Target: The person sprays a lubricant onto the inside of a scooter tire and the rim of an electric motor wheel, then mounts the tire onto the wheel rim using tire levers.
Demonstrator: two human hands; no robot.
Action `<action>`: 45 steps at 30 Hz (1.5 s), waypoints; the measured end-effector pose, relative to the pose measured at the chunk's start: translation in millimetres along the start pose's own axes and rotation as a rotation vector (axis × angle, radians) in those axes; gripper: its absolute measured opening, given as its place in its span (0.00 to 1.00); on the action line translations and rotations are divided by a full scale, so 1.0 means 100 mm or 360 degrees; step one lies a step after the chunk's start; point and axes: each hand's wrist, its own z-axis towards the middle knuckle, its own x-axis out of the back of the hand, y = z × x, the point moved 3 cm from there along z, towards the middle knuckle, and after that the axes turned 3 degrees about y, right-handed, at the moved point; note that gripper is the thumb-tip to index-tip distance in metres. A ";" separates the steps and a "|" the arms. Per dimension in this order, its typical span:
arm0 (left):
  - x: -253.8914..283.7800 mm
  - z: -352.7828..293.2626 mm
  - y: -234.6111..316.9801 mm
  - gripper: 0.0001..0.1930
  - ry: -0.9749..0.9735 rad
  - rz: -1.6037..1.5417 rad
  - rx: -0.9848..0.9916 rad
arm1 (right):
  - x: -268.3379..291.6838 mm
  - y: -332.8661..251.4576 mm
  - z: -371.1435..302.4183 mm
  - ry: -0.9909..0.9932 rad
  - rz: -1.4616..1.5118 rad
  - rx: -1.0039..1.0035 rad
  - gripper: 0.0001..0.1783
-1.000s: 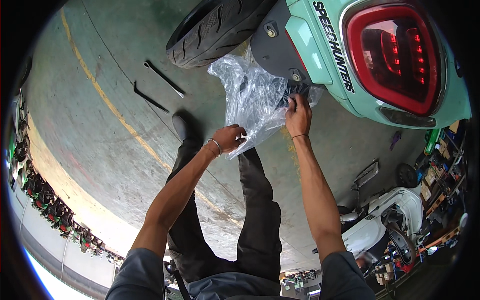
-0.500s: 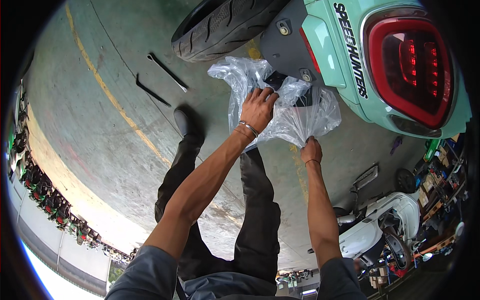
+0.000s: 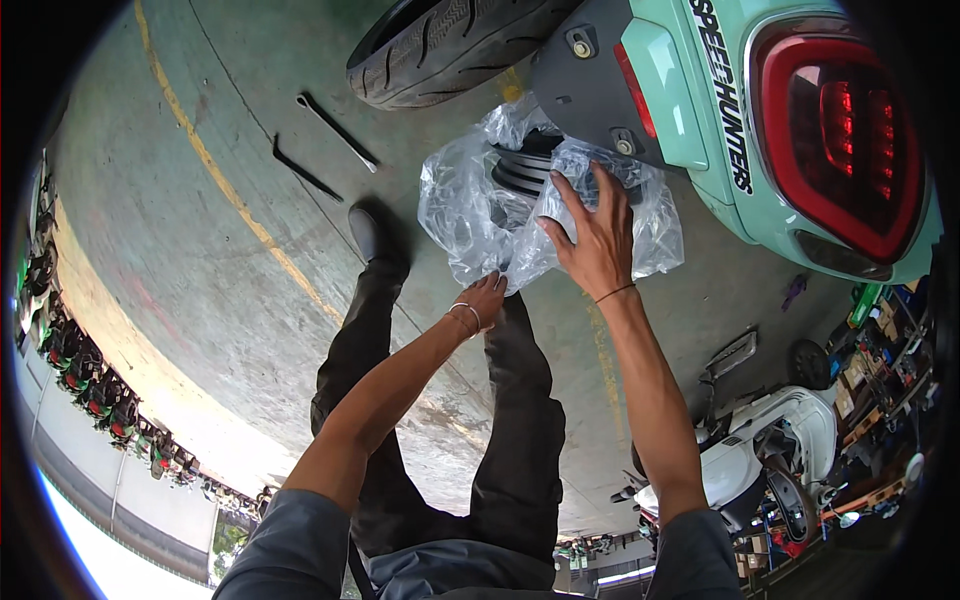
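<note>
A crumpled clear plastic bag (image 3: 450, 205) spreads out in front of me, beside the scooter's tail. Through its opening shows a dark ribbed part (image 3: 525, 172) with light curved edges; plastic hides the rest, so its kind is unclear. My left hand (image 3: 483, 300) is closed on the bag's near edge, just above my knee. Over the bag's right half, my right hand (image 3: 598, 235) has its fingers spread and bent, at or just above the plastic, with nothing gripped.
A mint-green scooter tail (image 3: 680, 110) with a lit red tail light (image 3: 845, 135) stands at the right, its tyre (image 3: 450, 50) at the top. Two long metal tools (image 3: 338, 133) lie on the floor at left. A partly stripped white scooter (image 3: 745, 455) stands lower right.
My left hand has moved from the bag's top to its near edge. My right hand has let go of the near edge and reached forward, fingers spread. More of the dark ribbed part shows.
</note>
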 end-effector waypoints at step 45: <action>1.05 -1.91 -0.22 0.16 0.0925 -0.1142 0.0914 | -0.77 0.35 -0.41 -0.0855 -0.1218 0.0895 0.09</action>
